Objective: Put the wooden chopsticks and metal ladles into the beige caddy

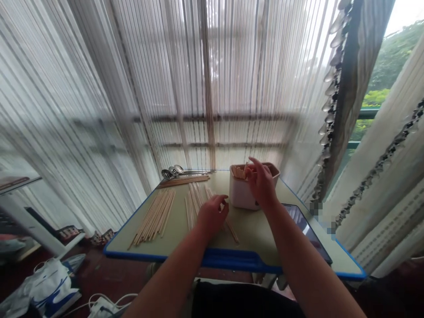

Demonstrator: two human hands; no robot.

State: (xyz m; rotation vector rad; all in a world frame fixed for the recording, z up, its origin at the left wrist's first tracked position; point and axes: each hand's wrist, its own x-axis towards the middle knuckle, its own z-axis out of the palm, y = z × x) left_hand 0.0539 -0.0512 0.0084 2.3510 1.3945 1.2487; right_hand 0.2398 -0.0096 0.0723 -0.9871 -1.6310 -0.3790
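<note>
A small blue-edged table [255,229] stands before a curtained window. My right hand [262,180] reaches over a pinkish-white holder [243,194] with chopstick ends standing in it; its fingers are curled at the rim, closed on something I cannot make out. My left hand [212,215] rests on the tabletop, fingers bent down onto loose wooden chopsticks [195,198] lying in the middle. Another bunch of chopsticks [155,216] lies spread at the left.
Several metal spoons [174,171] and more chopsticks [183,180] lie at the table's far edge. A dark tablet [306,229] lies at the right. String curtains hang behind. On the floor at the left are a white bag [49,287], cables and shoes.
</note>
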